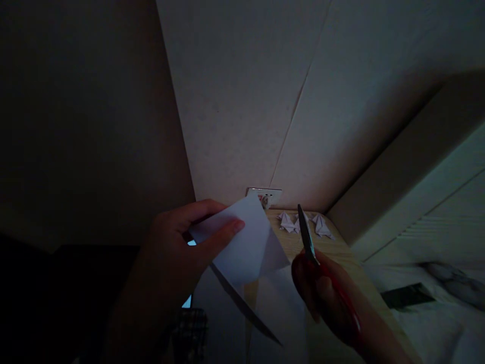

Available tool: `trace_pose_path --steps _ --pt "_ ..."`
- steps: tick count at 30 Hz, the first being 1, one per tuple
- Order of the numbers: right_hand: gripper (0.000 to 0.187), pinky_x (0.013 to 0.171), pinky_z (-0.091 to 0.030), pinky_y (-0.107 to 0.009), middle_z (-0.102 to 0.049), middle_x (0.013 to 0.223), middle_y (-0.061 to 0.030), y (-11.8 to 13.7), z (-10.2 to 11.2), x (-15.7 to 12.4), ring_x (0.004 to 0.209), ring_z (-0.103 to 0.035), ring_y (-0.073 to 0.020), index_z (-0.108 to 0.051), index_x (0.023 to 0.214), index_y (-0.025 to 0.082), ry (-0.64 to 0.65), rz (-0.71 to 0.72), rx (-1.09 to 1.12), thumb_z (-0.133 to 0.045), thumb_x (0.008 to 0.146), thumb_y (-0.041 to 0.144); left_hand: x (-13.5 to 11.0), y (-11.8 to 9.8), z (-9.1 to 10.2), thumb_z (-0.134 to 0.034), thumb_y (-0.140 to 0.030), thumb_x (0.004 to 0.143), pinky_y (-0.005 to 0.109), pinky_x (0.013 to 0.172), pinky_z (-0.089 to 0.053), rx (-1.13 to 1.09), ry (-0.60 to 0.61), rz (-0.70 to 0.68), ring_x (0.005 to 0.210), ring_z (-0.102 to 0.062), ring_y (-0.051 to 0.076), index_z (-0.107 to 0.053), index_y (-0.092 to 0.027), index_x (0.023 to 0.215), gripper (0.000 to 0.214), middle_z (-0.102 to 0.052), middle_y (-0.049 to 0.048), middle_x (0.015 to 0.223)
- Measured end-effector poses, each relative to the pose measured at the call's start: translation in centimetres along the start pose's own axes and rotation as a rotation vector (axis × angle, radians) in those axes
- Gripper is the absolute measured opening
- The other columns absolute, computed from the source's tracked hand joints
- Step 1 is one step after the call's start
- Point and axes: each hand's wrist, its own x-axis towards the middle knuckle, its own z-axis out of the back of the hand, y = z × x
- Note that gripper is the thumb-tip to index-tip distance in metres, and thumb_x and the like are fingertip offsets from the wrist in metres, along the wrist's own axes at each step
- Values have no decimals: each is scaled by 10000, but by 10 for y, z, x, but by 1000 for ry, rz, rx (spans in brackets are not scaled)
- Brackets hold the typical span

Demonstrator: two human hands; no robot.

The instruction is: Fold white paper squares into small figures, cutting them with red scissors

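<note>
My left hand [197, 237] pinches a folded white sheet of paper [242, 242] between the thumb on top and the fingers behind. A narrow strip of paper [246, 308] hangs down below that sheet. In my right hand [333, 298] is a pair of scissors [306, 232] with red handles, blades pointing up and away from me. The blades look closed and stand apart from the paper, to its right. Several folded white paper figures [322, 226] sit at the far end of the wooden tabletop, partly hidden behind the blades.
More white paper [280, 313] lies on the wooden tabletop [341, 258] below my hands. A wall socket [273, 194] with something plugged in is behind the paper. On the right is a bed [447, 323] with a padded headboard [401, 162]. The room is dim.
</note>
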Motion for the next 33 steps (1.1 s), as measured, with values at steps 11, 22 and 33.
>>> trace_pose_path --steps 11,22,33 --pt "75 806 -570 -415 -757 955 -147 -120 6 3 900 -715 -290 -630 884 203 -49 -72 -655 -588 822 208 0 7 1 -746 -367 708 170 432 -388 -36 -178 -28 512 -546 112 -749 -227 650 151 -658 -55 556" --pt "173 848 -558 -479 -719 1017 -185 -117 0 8 981 -697 -348 -729 931 166 17 -86 -796 -627 807 103 -1 8 -2 -726 -400 739 174 435 -393 -24 -251 -55 522 -560 121 -738 -223 689 184 -664 -56 558" --pt "428 855 -560 -359 -778 1045 -33 41 -19 16 972 -707 -251 -709 1158 300 10 117 92 -772 785 501 -11 -1 -26 -700 -307 760 175 465 -380 -77 -333 -159 535 -546 107 -735 -230 641 146 -644 -65 558"
